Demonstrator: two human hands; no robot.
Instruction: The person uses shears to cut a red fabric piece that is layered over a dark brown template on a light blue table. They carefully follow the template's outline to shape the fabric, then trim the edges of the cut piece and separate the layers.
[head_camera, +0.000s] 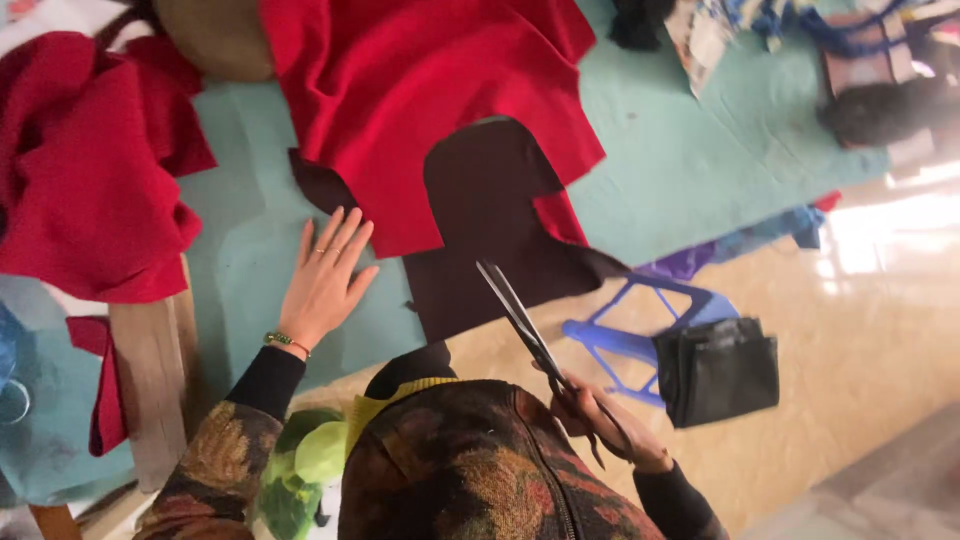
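1. Left hand (325, 280) lies flat, palm down, on the teal table cover (700, 150), fingers spread narrow and holding nothing; fingertips touch the edge of the red fabric (420, 90).
2. Right hand (600, 425) grips the handles of the scissors (520, 320), fingers through the loops; blades look nearly closed and point up toward the dark fabric piece (490, 220).
3. Dark fabric piece lies over the table edge, partly under the red fabric, just beside the scissor tips.
4. Second heap of red fabric (80, 160) sits bunched at far left, apart from both hands.
5. Blue plastic stool (640, 330) stands on the floor below the table edge, black bag (718, 370) on it.
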